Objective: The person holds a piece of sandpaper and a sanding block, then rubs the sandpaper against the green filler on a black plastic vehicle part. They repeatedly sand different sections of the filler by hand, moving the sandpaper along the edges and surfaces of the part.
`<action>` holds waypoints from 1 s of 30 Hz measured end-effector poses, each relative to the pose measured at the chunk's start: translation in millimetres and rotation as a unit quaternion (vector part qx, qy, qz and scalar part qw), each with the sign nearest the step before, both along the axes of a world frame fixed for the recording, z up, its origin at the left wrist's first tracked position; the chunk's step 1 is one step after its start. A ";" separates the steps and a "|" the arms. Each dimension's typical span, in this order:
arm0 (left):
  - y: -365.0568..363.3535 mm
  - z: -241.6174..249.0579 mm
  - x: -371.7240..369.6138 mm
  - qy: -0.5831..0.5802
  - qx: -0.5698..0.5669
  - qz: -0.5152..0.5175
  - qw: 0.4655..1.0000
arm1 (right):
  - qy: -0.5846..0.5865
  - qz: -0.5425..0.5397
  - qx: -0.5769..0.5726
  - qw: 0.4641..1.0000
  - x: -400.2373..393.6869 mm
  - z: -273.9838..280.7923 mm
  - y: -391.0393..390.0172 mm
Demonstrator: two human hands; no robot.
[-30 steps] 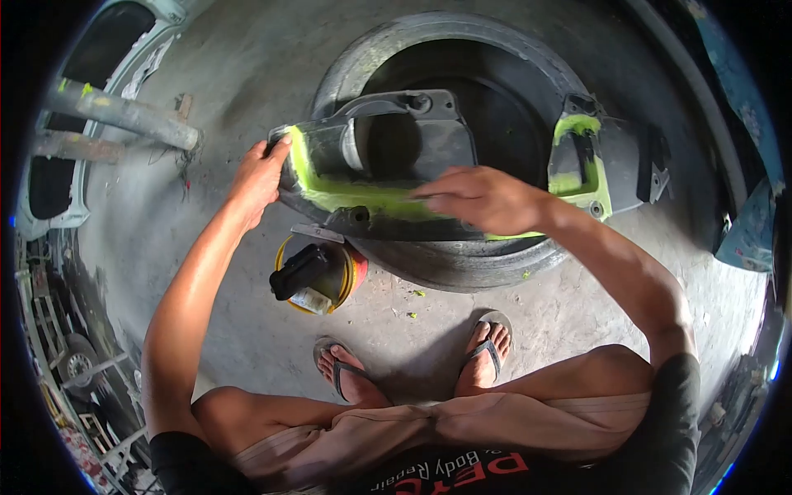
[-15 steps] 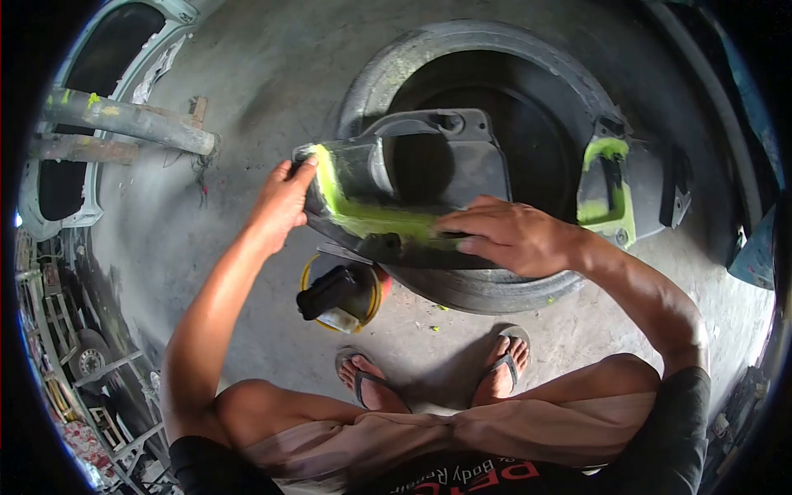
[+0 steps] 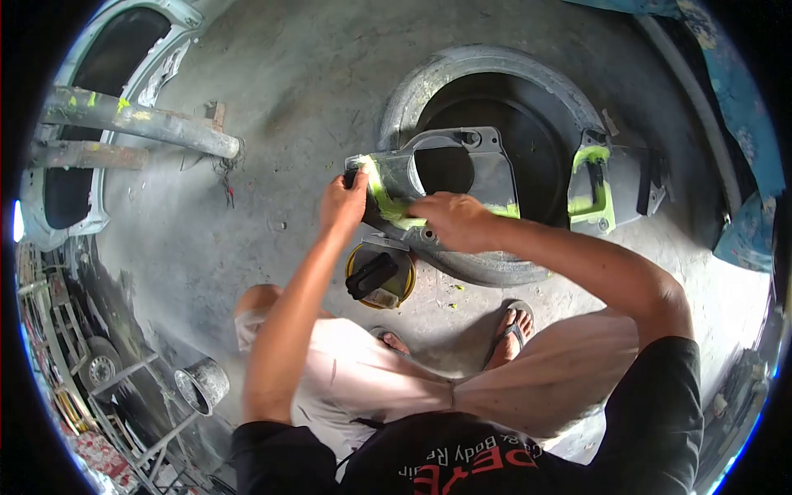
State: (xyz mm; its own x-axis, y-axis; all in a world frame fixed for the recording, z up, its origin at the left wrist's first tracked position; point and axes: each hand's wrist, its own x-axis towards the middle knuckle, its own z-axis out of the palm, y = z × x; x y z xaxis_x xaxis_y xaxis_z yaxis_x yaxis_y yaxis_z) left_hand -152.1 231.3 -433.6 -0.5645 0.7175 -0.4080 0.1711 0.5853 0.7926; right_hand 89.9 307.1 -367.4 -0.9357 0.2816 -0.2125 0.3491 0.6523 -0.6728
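A dark plastic panel with a rounded opening (image 3: 493, 161) lies over a tyre, yellow-green filler (image 3: 385, 198) coating its left and lower edges. My left hand (image 3: 344, 202) grips the panel's left end, thumb on top near the filler. Over the lower filler strip rests my right hand (image 3: 454, 221), its fingers bent and pressed together; whatever is under them is hidden. To the right, a second dark part (image 3: 631, 183) bears a frame of the same filler and leans at the tyre's edge.
The grey tyre (image 3: 404, 95) lies flat under the panel. A round yellow-rimmed container (image 3: 410, 285) with a black object stands near my feet. Pipes (image 3: 165, 124) jut in at left, above a metal can (image 3: 202, 386). Blue cloth (image 3: 747, 140) hangs at right.
The view has shifted. My right hand has moved left along the filler strip, closer to my left hand. My left hand still holds the panel's left end.
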 end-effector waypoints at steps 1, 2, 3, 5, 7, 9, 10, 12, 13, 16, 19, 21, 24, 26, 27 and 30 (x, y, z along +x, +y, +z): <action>-1.4 11.5 4.7 -0.028 0.012 -0.004 1.000 | -0.017 -0.015 -0.003 1.000 6.0 3.3 2.6; -1.5 13.4 6.8 -0.033 0.016 -0.007 0.999 | -0.022 -0.018 0.001 1.000 16.8 8.6 5.2; -0.6 9.1 7.1 0.037 0.018 -0.007 0.999 | -0.064 -0.026 -0.008 0.998 30.4 15.0 9.1; 0.4 -17.2 9.4 0.151 0.030 0.021 0.988 | -0.113 -0.046 -0.017 0.992 52.7 24.3 11.2; -3.1 11.1 10.1 0.068 0.029 0.001 0.997 | -0.142 -0.089 -0.027 0.986 68.0 33.2 5.7; -4.1 21.3 13.8 -0.019 0.043 0.007 0.999 | -0.128 -0.102 -0.002 0.987 57.4 31.7 -5.2; -5.1 17.9 13.6 -0.027 0.044 0.001 0.999 | -0.105 -0.107 0.019 0.988 46.7 26.2 -13.4; -3.9 10.5 11.4 -0.001 0.043 -0.007 0.999 | -0.078 -0.112 0.113 0.984 14.8 3.6 -38.8; -5.1 22.3 13.5 0.017 0.041 -0.009 0.999 | -0.083 -0.117 0.115 0.983 -2.4 5.7 -52.5; -5.2 19.4 12.3 -0.015 0.053 -0.011 0.998 | -0.074 -0.161 0.172 0.969 -20.5 10.6 -87.1; -4.1 22.3 9.0 -0.059 0.072 -0.029 0.995 | -0.110 -0.232 0.285 0.923 16.0 2.8 -101.1; -4.7 25.6 9.9 -0.060 0.077 -0.034 0.995 | -0.126 -0.274 0.337 0.892 45.1 -2.2 -103.3; -0.9 16.8 7.8 -0.006 0.055 -0.061 0.997 | -0.150 -0.338 0.379 0.848 42.1 -10.3 -113.2; 1.1 11.9 6.8 0.008 0.044 -0.071 0.997 | -0.203 -0.364 0.312 0.853 4.7 -6.1 -121.6; 0.6 9.2 5.2 0.003 0.048 -0.069 0.996 | -0.161 -0.347 0.340 0.859 -12.6 -10.0 -125.7; -2.7 23.1 6.9 -0.026 0.057 -0.067 0.996 | -0.082 -0.323 0.377 0.864 -24.2 -12.1 -132.8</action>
State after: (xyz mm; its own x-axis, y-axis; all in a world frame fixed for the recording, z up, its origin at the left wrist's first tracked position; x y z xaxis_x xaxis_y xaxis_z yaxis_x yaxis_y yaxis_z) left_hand -145.2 228.6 -410.5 -0.4411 0.8279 -0.3463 0.1977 0.4661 0.8624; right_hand 65.7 174.2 -379.5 -0.5070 0.8497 0.1449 0.8542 0.5178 -0.0475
